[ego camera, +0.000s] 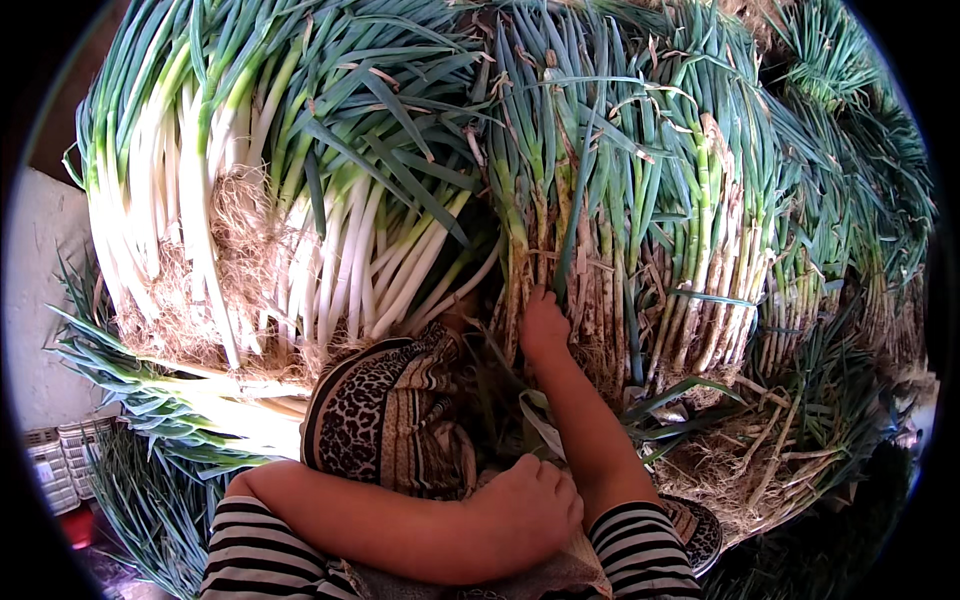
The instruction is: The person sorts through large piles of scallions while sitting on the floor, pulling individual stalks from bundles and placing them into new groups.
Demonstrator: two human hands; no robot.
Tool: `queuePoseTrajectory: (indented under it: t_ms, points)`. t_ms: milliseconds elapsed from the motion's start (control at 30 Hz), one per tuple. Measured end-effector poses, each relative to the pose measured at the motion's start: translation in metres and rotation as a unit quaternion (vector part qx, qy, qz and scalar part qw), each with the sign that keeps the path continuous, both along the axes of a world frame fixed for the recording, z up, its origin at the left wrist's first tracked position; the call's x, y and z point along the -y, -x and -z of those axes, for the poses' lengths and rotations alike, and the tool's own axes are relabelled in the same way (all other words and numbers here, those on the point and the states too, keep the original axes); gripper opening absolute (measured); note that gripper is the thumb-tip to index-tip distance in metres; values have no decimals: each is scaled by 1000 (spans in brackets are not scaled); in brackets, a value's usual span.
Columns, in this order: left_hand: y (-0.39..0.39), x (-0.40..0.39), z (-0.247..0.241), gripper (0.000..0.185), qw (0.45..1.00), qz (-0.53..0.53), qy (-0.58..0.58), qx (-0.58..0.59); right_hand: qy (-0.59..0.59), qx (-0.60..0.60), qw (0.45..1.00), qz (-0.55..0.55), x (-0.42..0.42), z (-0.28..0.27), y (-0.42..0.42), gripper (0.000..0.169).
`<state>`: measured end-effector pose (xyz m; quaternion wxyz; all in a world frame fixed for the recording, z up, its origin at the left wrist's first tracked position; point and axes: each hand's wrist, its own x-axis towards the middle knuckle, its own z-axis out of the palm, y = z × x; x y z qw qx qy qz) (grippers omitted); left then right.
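Observation:
My right hand (pixel 544 326) reaches forward to a bundle of unpeeled green onions (pixel 592 300) with brown, dirty outer skins. Its fingertips meet the stalks beside the lower end of a long green leaf (pixel 576 217). Whether they grip a stalk or the leaf is hidden. Folded across my lap, my left hand (pixel 525 499) is curled in a loose fist close to my right forearm, and nothing shows protruding from it. To the left stands a large heap of cleaned green onions (pixel 352 255) with white stems and tangled roots.
More tied bundles (pixel 712 292) line the right side, one with a green band (pixel 712 298). Loose roots and stalks (pixel 742 457) lie below them. White plastic baskets (pixel 56 469) are at the far left. A leopard-patterned cloth (pixel 352 427) covers my knee.

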<state>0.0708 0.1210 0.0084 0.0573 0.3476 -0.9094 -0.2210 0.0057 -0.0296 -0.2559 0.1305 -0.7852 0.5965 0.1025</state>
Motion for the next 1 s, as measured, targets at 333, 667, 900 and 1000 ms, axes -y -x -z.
queuePoseTrajectory:
  t_ms: [333, 667, 900, 1000]
  points:
    - [34, 7, 20, 27, 994, 86, -59, 15, -196, 280, 918, 203, 16, -97, 55, 58]
    - [81, 55, 16, 39, 972, -9, -171, 161, -224, 487, 786, 309, -127, -241, 237, 27]
    - [89, 81, 5, 74, 768, -115, -458, -433, -104, 553, 774, 290, -226, -285, 241, 17]
    - [107, 82, -6, 63, 649, -130, -524, -536, -24, 588, 780, 210, -237, -252, 218, 13]
